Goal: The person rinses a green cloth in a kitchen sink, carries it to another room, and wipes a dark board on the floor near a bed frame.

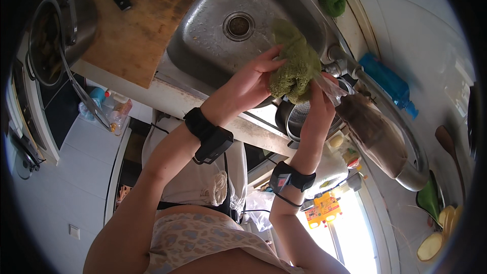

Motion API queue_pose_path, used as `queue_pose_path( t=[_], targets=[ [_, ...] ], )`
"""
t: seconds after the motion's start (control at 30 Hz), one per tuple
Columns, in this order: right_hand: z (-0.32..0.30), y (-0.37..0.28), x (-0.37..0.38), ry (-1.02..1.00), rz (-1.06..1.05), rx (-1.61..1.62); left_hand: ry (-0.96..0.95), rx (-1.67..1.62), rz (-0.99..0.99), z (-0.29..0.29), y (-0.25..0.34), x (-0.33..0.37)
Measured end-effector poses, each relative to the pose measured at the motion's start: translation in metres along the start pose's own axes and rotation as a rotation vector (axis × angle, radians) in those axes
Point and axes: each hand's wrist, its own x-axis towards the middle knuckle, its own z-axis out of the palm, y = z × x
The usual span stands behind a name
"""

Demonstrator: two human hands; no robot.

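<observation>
A patterned top (203, 236) is filling the near edge; beyond it, the left hand (253, 80) and right hand (321, 100) are pinching a green mesh cloth (295, 63) between them, over the steel sink's (203, 46) right side.

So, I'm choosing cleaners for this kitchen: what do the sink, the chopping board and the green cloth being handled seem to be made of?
Sink: probably stainless steel, satin-bright; grey, with soft metallic reflections.
Chopping board: likely wood, fairly dull; brown, with darker grain-like streaks.
Green cloth: some textile, matte and bumpy; it crumples softly, but the fibre can't be told.
</observation>
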Motion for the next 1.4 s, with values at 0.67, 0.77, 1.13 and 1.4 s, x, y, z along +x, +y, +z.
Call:
queue_pose_path(
  t=[0.67,0.77,1.13,1.4],
  targets=[
    [0.036,-0.028,-0.001,-0.049,-0.508,-0.485,0.038,0.11,0.074,-0.009,0.006,-0.009],
    [0.037,-0.027,0.001,-0.047,-0.488,-0.491,0.038,0.128,0.095,-0.01,0.008,-0.008],
    [0.035,-0.011,0.012,-0.026,-0.051,-0.042,0.134,0.112,0.132,-0.019,0.02,-0.019],
    [0.039,0.019,0.038,-0.082,-0.096,-0.145,0.225,0.107,0.168,-0.029,0.028,-0.045]
  ],
)
